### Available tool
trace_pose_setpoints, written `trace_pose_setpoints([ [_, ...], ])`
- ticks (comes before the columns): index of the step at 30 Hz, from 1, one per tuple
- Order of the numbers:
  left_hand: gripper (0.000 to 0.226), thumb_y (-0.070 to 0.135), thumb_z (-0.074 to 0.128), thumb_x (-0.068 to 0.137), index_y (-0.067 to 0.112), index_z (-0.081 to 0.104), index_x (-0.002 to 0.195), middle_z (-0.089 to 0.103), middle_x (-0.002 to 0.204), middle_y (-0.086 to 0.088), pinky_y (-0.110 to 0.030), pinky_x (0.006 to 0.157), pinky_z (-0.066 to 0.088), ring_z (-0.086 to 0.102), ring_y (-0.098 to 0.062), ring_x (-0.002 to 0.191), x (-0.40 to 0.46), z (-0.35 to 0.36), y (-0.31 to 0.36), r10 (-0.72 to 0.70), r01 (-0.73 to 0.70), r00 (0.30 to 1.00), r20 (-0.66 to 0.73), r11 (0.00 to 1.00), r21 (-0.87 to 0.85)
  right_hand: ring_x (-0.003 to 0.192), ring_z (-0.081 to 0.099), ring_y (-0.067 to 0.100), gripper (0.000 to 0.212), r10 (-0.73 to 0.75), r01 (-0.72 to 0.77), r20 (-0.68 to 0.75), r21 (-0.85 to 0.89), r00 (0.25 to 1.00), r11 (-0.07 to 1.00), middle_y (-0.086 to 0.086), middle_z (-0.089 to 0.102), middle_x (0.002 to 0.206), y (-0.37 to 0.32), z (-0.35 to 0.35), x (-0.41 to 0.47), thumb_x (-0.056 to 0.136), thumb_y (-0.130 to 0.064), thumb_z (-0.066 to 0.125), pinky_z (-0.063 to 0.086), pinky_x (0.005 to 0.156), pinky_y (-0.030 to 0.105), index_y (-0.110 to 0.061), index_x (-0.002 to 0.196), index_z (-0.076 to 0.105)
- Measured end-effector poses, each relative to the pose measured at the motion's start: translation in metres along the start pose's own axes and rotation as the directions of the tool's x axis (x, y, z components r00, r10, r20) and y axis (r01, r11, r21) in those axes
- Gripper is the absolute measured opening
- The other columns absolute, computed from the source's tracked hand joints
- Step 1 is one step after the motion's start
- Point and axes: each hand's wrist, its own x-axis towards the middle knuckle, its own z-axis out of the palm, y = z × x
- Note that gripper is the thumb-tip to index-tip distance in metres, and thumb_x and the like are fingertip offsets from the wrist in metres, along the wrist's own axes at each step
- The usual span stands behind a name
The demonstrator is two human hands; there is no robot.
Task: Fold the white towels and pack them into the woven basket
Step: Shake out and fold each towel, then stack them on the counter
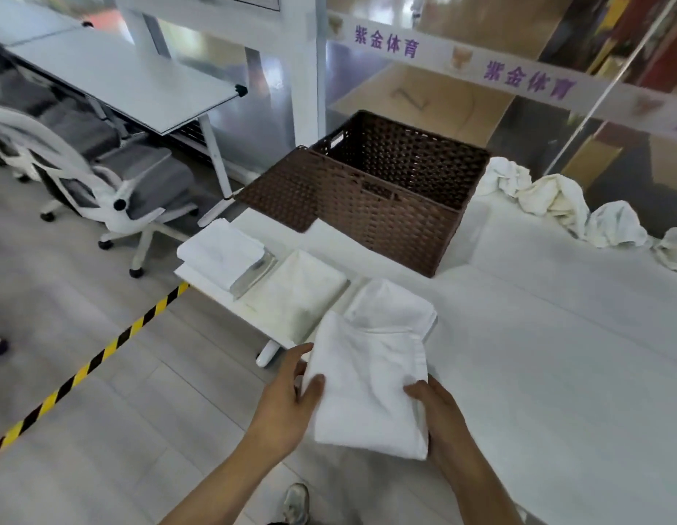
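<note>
Hands first: left hand (291, 392) and right hand (439, 414) both grip the folded white cloth towel (367, 384), one on each long side, thumbs on top, fingers curled under the edges. Towel is held off the near-left corner of the white-covered table (556, 354), long axis running roughly away from the body. Its far end overlaps another folded white towel (401, 305) lying on the table; can't tell if they touch. Dark brown woven plastic basket (397, 183) sits straight ahead and slightly right, well apart from the hands, open, nothing visible inside; its matching brown woven lid (284, 191) leans on the left side. Likely next: carry forward, lower in along the basket's length. Neither hand clearly nearer. Two more folded towels (299, 286) (219, 252) lie left of the basket, crumpled unfolded towels (556, 198) to its right.
</note>
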Motion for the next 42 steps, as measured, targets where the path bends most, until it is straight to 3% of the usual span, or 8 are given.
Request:
trace_pose_setpoints([
  [5, 0.042, 0.034, 0.053, 0.102, 0.05, 0.038, 0.138, 0.061, 0.127, 0.016, -0.036, 0.095, 0.053, 0.06, 0.001, 0.111, 0.032, -0.056, -0.025, -0.006, 0.006, 1.0, 0.002, 0.999, 0.033, 0.111, 0.071, 0.023, 0.038, -0.003, 0.002, 0.017, 0.042, 1.0, 0.999, -0.004, 0.075, 0.119, -0.005, 0.065, 0.02, 0.089, -0.043, 0.074, 0.053, 0.102, 0.049, -0.031, 0.125, 0.069],
  [11, 0.048, 0.021, 0.052, 0.101, 0.049, 0.039, 0.138, 0.065, 0.114, 0.004, -0.043, 0.09, 0.056, 0.066, -0.012, 0.098, 0.087, -0.086, -0.033, -0.064, 0.064, 0.998, -0.02, 0.998, 0.013, 0.102, 0.07, 0.013, 0.017, -0.088, 0.086, -0.019, -0.122, 0.996, 0.989, -0.008, 0.075, 0.111, -0.031, 0.107, 0.061, 0.097, -0.029, 0.068, 0.054, 0.096, 0.037, -0.029, 0.114, 0.068],
  [17, 0.053, 0.011, 0.049, 0.1, 0.044, 0.038, 0.14, 0.062, 0.11, 0.001, -0.028, 0.076, 0.054, 0.064, -0.016, 0.091, 0.162, -0.097, -0.028, -0.145, 0.148, 0.989, -0.042, 0.985, 0.09, 0.09, 0.065, 0.009, 0.012, -0.111, 0.101, -0.029, -0.229, 0.993, 0.968, -0.002, 0.071, 0.101, -0.047, 0.132, 0.125, 0.098, -0.022, 0.066, 0.048, 0.064, 0.014, -0.024, 0.11, 0.066],
  [26, 0.058, 0.005, 0.046, 0.095, 0.033, 0.039, 0.145, 0.058, 0.121, 0.002, -0.029, 0.087, 0.041, 0.056, -0.023, 0.106, 0.264, -0.108, -0.033, -0.199, 0.21, 0.978, -0.068, 0.945, 0.252, 0.095, 0.069, 0.023, 0.019, -0.03, 0.01, -0.057, -0.319, 0.998, 0.948, -0.002, 0.071, 0.097, -0.051, 0.17, 0.208, 0.093, -0.02, 0.07, 0.054, 0.076, 0.034, -0.017, 0.11, 0.062],
  [29, 0.055, 0.007, 0.046, 0.098, 0.033, 0.038, 0.146, 0.056, 0.122, 0.003, -0.031, 0.087, 0.042, 0.055, -0.022, 0.104, 0.283, -0.11, -0.047, -0.21, 0.211, 0.977, -0.037, 0.93, 0.3, 0.081, 0.064, 0.019, 0.015, -0.031, -0.018, -0.117, -0.396, 0.993, 0.918, -0.006, 0.062, 0.085, -0.051, 0.178, 0.218, 0.094, -0.021, 0.069, 0.048, 0.064, 0.022, -0.015, 0.103, 0.058],
  [31, 0.059, 0.009, 0.051, 0.097, 0.035, 0.036, 0.147, 0.055, 0.134, 0.0, -0.035, 0.093, 0.046, 0.056, -0.025, 0.114, 0.294, -0.109, -0.061, -0.188, 0.175, 0.982, 0.0, 0.914, 0.365, 0.074, 0.058, 0.01, 0.014, -0.042, -0.035, -0.16, -0.445, 0.986, 0.895, -0.009, 0.056, 0.082, -0.048, 0.183, 0.223, 0.097, -0.023, 0.066, 0.039, 0.056, 0.012, -0.017, 0.099, 0.054],
  [36, 0.068, 0.016, 0.062, 0.094, 0.028, 0.033, 0.155, 0.029, 0.162, -0.008, -0.048, 0.115, 0.038, 0.033, -0.031, 0.146, 0.296, -0.106, -0.101, 0.083, -0.223, 0.969, 0.233, 0.698, 0.68, 0.1, 0.065, 0.025, 0.018, -0.061, -0.106, -0.29, -0.526, 0.955, 0.844, -0.005, 0.066, 0.096, -0.037, 0.201, 0.228, 0.095, -0.033, 0.065, 0.048, 0.079, 0.034, -0.026, 0.1, 0.049],
  [42, 0.055, 0.041, 0.04, 0.097, 0.025, 0.046, 0.149, 0.044, 0.156, -0.009, -0.051, 0.106, 0.046, 0.043, -0.037, 0.141, 0.282, -0.109, -0.107, 0.129, -0.465, 0.875, 0.467, 0.494, 0.735, 0.128, 0.053, 0.029, 0.074, -0.54, 0.055, -0.135, -0.946, 0.831, 0.321, 0.008, 0.054, 0.145, -0.028, 0.213, 0.211, 0.08, -0.025, 0.075, 0.043, 0.106, 0.047, -0.022, 0.149, 0.047],
])
